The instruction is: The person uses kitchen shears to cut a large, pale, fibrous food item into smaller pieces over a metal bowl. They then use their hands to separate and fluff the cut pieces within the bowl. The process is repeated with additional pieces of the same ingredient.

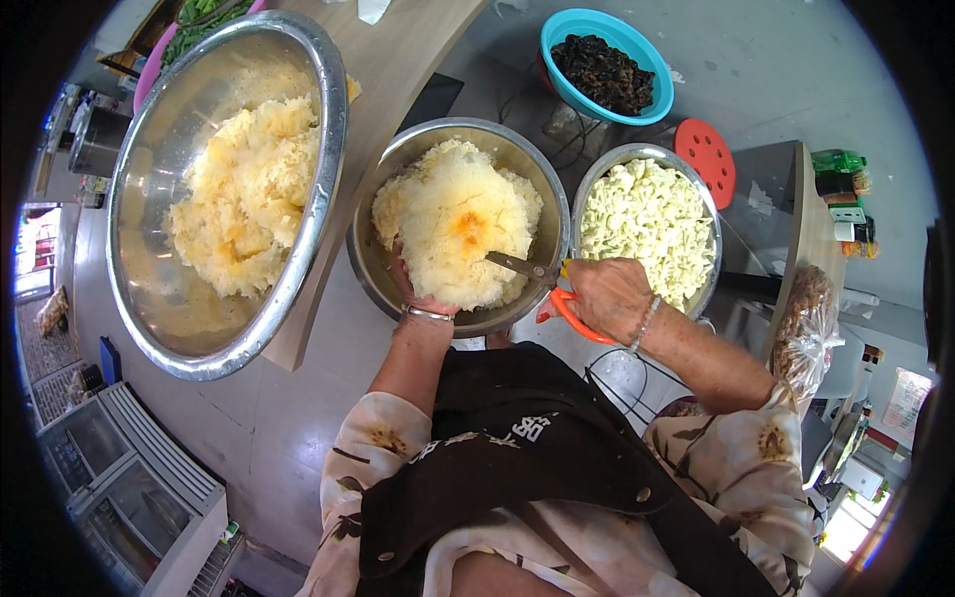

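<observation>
My left hand (416,287) cups a large, pale yellow, frilly head of soaked fungus, apparently white fungus (440,239), from below, with much of the hand hidden under it. An orange-brown spot marks the middle of its upturned face. More of the same lies beneath it in a steel bowl (365,257). My right hand (608,291) grips orange-handled scissors (533,270). Their dark blades point left over the fungus, just below the spot; whether the tips touch it I cannot tell.
At left, a large steel basin (142,298) of similar fungus stands on a wooden table (395,60). A steel bowl (712,280) of cut cauliflower (642,216) is to the right. Beyond are a turquoise basin (552,37) of black wood ear (600,74) and a red perforated stool (705,164).
</observation>
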`<action>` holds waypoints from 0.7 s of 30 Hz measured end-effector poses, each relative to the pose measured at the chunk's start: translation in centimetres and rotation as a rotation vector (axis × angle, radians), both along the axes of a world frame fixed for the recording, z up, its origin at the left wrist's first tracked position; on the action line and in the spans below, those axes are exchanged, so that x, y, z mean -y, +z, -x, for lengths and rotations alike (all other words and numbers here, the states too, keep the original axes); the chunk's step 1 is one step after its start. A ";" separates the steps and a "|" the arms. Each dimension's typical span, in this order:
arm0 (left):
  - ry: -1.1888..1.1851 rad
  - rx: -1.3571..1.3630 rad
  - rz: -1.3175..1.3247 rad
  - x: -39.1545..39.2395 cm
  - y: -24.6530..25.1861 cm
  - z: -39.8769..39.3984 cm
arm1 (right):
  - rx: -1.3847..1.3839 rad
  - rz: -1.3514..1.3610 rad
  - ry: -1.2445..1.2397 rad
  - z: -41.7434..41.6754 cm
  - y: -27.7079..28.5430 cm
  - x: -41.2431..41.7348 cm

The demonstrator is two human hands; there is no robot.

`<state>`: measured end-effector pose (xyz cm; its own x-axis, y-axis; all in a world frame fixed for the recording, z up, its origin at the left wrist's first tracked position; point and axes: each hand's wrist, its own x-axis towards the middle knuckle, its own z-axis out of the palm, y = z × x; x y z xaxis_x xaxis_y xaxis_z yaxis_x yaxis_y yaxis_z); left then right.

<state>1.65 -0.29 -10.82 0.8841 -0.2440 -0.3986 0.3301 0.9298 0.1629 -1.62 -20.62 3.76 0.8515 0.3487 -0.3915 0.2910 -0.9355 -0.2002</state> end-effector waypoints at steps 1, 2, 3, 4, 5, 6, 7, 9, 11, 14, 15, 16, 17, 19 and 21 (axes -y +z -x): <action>0.011 -0.006 -0.014 -0.2 -0.3 0.0 | -0.053 -0.011 -0.029 0.1 -0.2 0.1; 0.023 -0.012 -0.027 -0.3 -0.5 0.0 | -0.107 -0.022 -0.058 0.2 -0.4 0.2; 0.032 -0.006 -0.051 -0.5 -0.9 -0.1 | -0.159 -0.035 -0.085 0.2 -0.6 0.3; 0.042 -0.001 -0.074 -0.7 -1.2 -0.1 | -0.220 -0.078 -0.106 0.3 -0.4 0.4; 0.052 0.005 -0.097 -0.8 -1.6 -0.1 | -0.280 -0.121 -0.126 0.3 -0.1 0.5; 0.060 0.017 -0.077 -0.7 -0.8 -0.1 | -0.342 -0.165 -0.151 0.4 0.0 0.6; 0.067 0.030 -0.056 -0.7 -0.1 -0.1 | -0.364 -0.197 -0.153 0.6 0.0 0.6; 0.091 0.015 -0.089 -0.5 1.8 -0.3 | -0.407 -0.259 -0.152 0.9 -0.2 0.5; 0.112 -0.040 -0.196 0.1 3.3 -0.6 | -0.377 -0.295 -0.153 1.1 -1.0 -0.1; 0.123 0.000 -0.142 0.3 2.0 -0.4 | -0.314 -0.355 -0.176 1.3 -1.6 -1.2; 0.126 -0.004 -0.124 0.3 1.7 -0.5 | -0.311 -0.338 -0.196 1.3 -1.5 -1.7; 0.129 -0.008 -0.106 0.5 1.5 -0.5 | -0.309 -0.322 -0.216 1.3 -1.4 -2.3; 0.132 -0.013 -0.088 0.6 1.3 -0.5 | -0.306 -0.305 -0.236 1.4 -1.4 -2.7; 0.139 -0.015 -0.074 0.8 1.9 -0.6 | -0.239 -0.348 -0.269 1.8 -2.0 -2.9; 0.153 -0.025 -0.076 0.8 2.4 -0.7 | -0.213 -0.374 -0.274 2.0 -1.8 -3.0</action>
<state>2.38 -1.10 -8.45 0.8982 -0.0756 -0.4331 0.1904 0.9548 0.2281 -3.64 -17.63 1.94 0.8462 0.2732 -0.4575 -0.0389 -0.8246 -0.5644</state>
